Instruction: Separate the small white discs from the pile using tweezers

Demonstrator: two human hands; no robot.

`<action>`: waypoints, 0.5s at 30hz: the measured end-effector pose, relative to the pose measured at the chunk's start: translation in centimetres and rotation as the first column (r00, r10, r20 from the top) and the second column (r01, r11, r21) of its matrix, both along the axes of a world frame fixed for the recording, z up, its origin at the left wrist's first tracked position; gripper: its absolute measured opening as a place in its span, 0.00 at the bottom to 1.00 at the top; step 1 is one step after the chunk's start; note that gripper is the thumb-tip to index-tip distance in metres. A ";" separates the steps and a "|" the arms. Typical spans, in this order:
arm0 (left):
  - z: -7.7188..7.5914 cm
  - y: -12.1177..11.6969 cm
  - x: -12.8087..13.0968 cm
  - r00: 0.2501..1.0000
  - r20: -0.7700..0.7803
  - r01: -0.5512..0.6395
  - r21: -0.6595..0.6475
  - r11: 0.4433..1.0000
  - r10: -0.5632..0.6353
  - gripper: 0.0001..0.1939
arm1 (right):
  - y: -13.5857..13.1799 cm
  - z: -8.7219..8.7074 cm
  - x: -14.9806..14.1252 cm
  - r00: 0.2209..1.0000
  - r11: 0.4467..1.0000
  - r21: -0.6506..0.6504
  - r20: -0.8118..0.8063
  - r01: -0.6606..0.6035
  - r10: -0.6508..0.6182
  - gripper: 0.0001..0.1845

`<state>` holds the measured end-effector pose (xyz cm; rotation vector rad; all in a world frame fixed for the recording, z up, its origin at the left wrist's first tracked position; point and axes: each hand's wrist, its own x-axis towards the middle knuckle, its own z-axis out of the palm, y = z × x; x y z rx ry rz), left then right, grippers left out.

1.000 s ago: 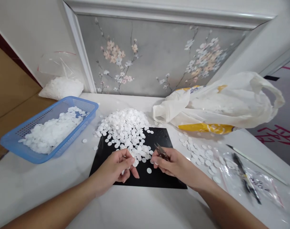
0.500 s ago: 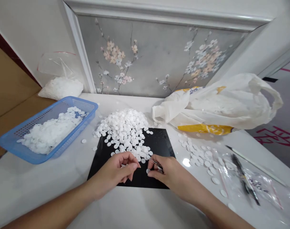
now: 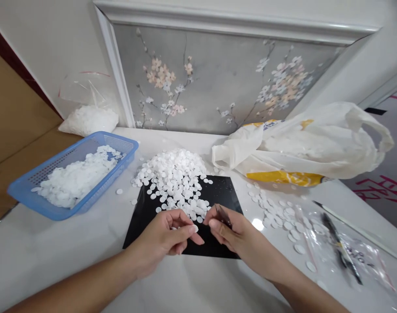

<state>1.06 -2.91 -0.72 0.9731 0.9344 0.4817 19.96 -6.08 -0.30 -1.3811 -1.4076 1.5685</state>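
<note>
My left hand [image 3: 172, 234] is closed over the near part of a black mat [image 3: 205, 248], a small white disc [image 3: 195, 228] at its thumb tip. More white shows inside its curled fingers, too covered to make out fully. Just to the right, my right hand [image 3: 232, 228] grips a pair of dark metal tweezers [image 3: 223, 215], partly hidden by the fingers. The two hands are close but apart. Beyond them, a heap of white discs [image 3: 177, 171] spreads over the mat's far left part and onto the table.
A blue plastic basket [image 3: 18, 191] with many discs stands at left, in front of a clear bag of white pieces [image 3: 89, 121]. At right lie a white and yellow plastic bag [image 3: 283, 177], loose discs [image 3: 276, 213], a pen [image 3: 341, 248], a thin pale tool [image 3: 355, 228] and clear bags.
The view has shifted slightly. My right hand has turned, drawing the tweezers up from the discs. The disc by its fingers no longer shows there; one now shows at my left thumb.
</note>
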 end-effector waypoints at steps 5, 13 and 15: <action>0.2 0.0 -0.1 0.999 0.019 -0.037 -0.079 0.996 0.039 0.13 | -0.5 0.3 0.1 1.000 0.994 -0.106 0.005 -0.024 0.025 0.28; 0.1 0.0 0.1 0.998 -0.043 -0.054 -0.056 0.997 0.051 0.12 | -1.5 -1.1 -0.5 0.850 0.940 0.272 0.525 -0.203 0.032 0.25; 0.2 0.0 0.1 0.998 -0.050 -0.045 -0.051 0.998 0.042 0.12 | -1.4 -1.2 -0.7 0.813 0.905 0.327 0.581 -0.270 0.033 0.24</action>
